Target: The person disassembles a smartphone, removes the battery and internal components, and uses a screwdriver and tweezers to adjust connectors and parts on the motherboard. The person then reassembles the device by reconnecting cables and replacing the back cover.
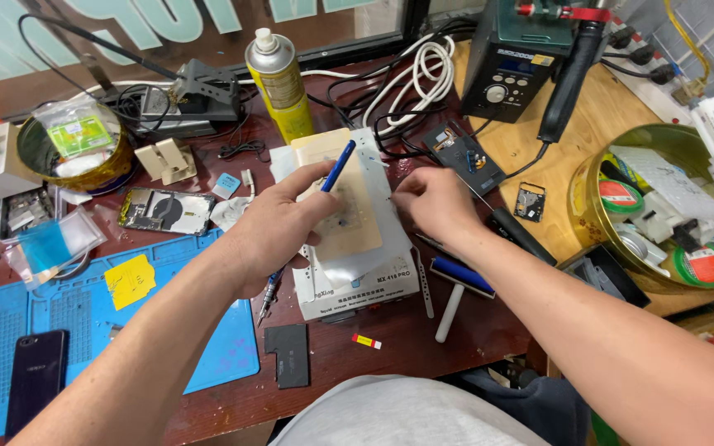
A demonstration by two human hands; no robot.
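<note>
Blue work mat [208,347] on the left of the dark wooden tabletop [423,347], with a black phone [36,376] lying face up at its near edge and a yellow sticky note [130,279] further in. Behind the mat, a round tin [109,169] stuffed with small packets, and an opened phone back [165,211] lying flat. Yellow spray can [278,83] upright at the rear, just behind the white heating plate unit [365,285]. Tan pad [353,223] flat on top of that unit, near the middle of the tabletop. Left hand [278,231] resting over the pad's left edge, fingers curled around a blue-handled screwdriver [336,169], shaft running down under the palm and tip pointing out near the mat. Right hand [431,198] at the pad's right edge, fingers [402,188] pressed together as if pinching something too small to make out. Blue-headed roller [460,285] with a white handle just right of the unit. Further right, a small black device [462,157] with its cover off, a dark soldering station [510,62] behind it, and a gold bowl [588,206] holding tape rolls at the far right.
</note>
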